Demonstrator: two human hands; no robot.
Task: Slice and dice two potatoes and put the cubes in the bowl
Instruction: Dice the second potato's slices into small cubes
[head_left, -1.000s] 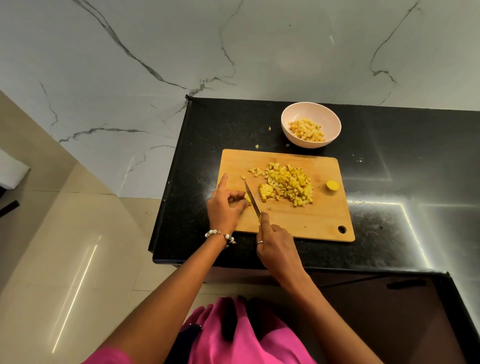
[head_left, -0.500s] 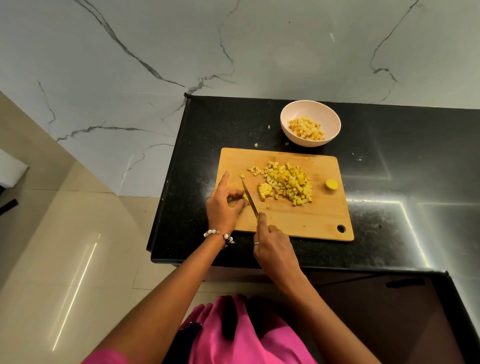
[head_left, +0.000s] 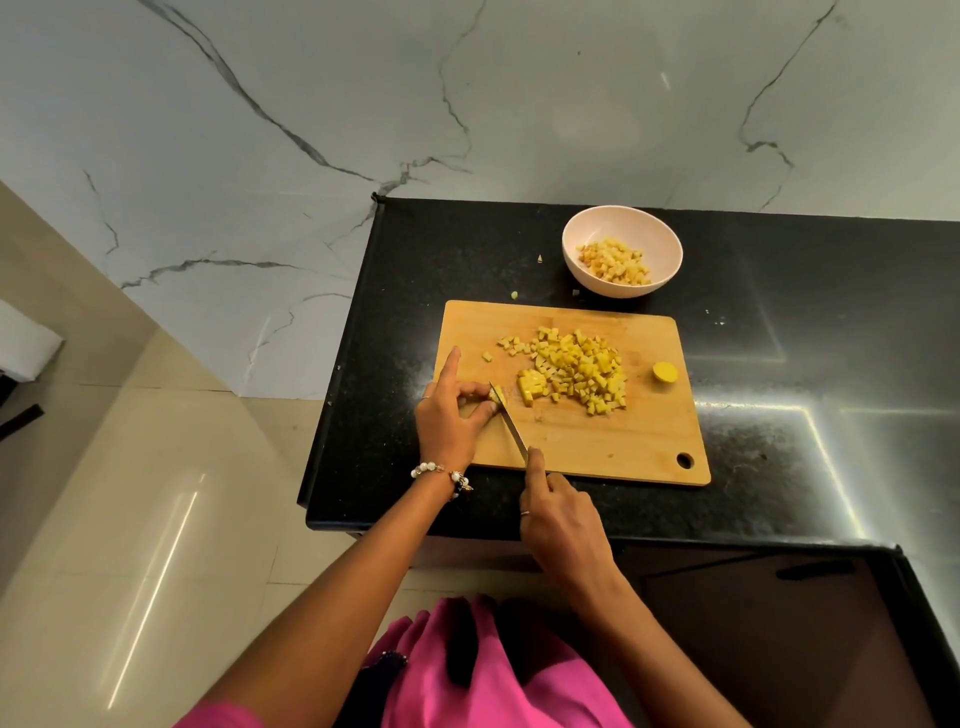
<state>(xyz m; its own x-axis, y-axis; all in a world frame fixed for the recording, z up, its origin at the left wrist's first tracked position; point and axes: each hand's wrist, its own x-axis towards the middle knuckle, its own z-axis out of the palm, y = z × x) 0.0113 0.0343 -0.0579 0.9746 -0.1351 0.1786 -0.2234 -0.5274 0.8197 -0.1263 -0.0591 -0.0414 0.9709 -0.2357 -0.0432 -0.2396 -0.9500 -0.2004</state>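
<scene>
Since half a second ago your knife (head_left: 508, 420) has barely shifted, its blade at the small potato piece (head_left: 497, 395) your left hand (head_left: 451, 415) pinches at centre frame, mostly hidden by your fingers. Your right hand (head_left: 558, 519) grips the handle, covering it completely. Diced cubes (head_left: 576, 370) lie heaped mid-board on the cutting board (head_left: 613, 447); the bowl (head_left: 622, 251) above holds more.

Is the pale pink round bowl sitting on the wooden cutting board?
No, the pale pink round bowl stands on the black countertop beyond the wooden cutting board.
</scene>
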